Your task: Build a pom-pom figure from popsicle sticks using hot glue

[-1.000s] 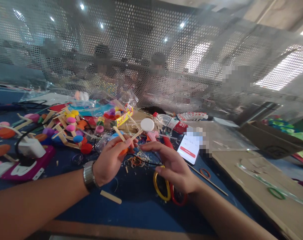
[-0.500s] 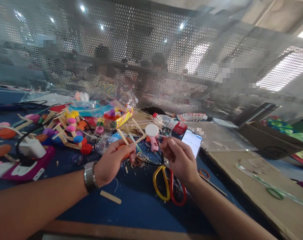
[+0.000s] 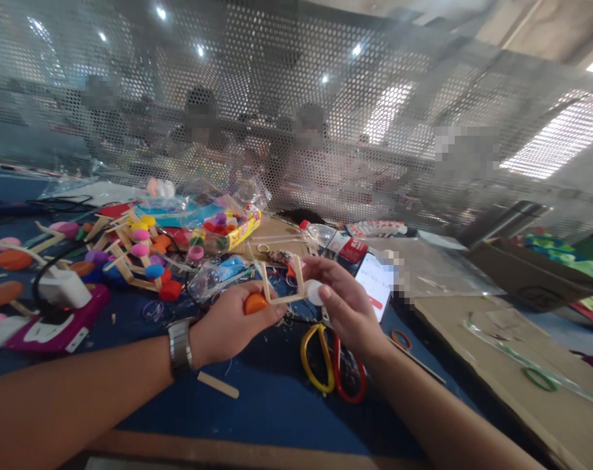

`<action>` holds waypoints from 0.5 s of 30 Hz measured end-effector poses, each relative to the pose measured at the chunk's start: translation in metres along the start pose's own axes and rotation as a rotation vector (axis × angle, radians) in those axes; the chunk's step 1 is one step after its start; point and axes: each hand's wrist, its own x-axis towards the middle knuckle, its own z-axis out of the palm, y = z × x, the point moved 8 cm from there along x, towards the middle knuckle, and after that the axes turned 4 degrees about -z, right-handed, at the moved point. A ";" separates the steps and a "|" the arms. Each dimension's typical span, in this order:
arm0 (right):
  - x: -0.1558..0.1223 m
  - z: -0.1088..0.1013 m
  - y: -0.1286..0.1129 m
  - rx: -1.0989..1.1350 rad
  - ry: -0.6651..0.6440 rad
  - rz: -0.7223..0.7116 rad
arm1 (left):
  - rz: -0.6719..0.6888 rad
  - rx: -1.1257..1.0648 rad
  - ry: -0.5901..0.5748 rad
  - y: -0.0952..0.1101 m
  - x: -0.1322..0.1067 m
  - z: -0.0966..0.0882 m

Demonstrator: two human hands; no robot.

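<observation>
Between my hands is a small U-shaped frame of wooden craft sticks (image 3: 287,299), two sticks upright and one across the bottom. An orange cap (image 3: 256,303) sits at its left end, and my left hand (image 3: 228,323) is closed around that end. At the right end is a white round cap (image 3: 314,292), pinched by my right hand (image 3: 348,300) between thumb and fingers. Yellow-and-red-handled scissors (image 3: 319,359) lie just below my right hand. Behind the frame, a pink and orange item (image 3: 295,266) is mostly hidden.
Stick-and-cap pieces (image 3: 134,254) pile up at left, behind a purple power strip (image 3: 66,326) with a white plug. A lit phone (image 3: 374,281), a plastic bottle (image 3: 342,245) and cardboard (image 3: 472,346) lie to the right. One loose craft stick (image 3: 218,384) rests in front.
My right hand has moved left and taken hold of the white cap end. The stick frame has turned so its two side sticks point up.
</observation>
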 end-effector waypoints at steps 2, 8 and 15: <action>-0.002 0.007 0.001 -0.077 -0.080 0.054 | 0.008 0.012 -0.004 0.001 0.000 0.000; -0.003 0.008 0.007 -0.177 -0.082 0.169 | -0.004 0.029 0.023 0.000 0.001 -0.002; -0.001 0.010 0.010 -0.129 -0.070 0.183 | 0.096 0.006 0.089 0.010 0.003 -0.010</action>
